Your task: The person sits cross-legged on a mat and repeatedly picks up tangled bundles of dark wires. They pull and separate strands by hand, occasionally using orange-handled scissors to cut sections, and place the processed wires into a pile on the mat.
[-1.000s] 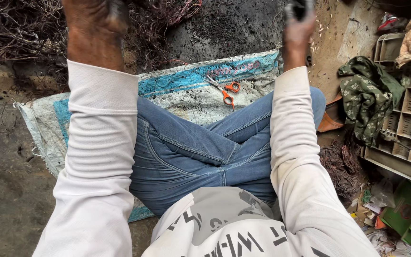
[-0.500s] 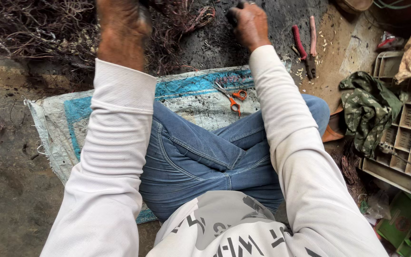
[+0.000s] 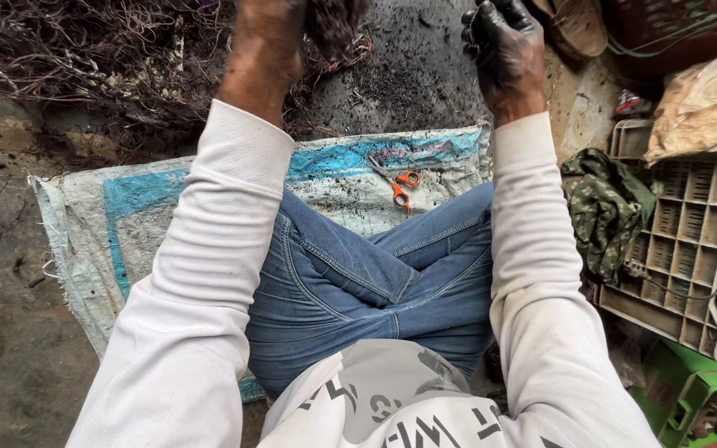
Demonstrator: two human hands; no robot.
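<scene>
My left hand (image 3: 269, 37) reaches forward at the top edge, its back to me, against a dark clump of tangled wire (image 3: 338, 21) that it seems to grip. My right hand (image 3: 504, 46) is blackened with soot and raised over the sooty ground, fingers curled; whatever is inside them is hidden. Orange-handled scissors (image 3: 400, 184) lie on the white and blue woven sack (image 3: 126, 216) in front of my crossed legs in blue jeans.
A heap of thin burnt wires (image 3: 85, 58) covers the ground at the upper left. A sandal (image 3: 578, 25) lies top right. On the right are a camouflage cloth (image 3: 603, 207), a beige plastic crate (image 3: 682, 241) and a green crate (image 3: 690, 390).
Both hands have shifted to the right. The red-handled pliers seen on the ground half a second ago are now covered by my right hand and arm.
</scene>
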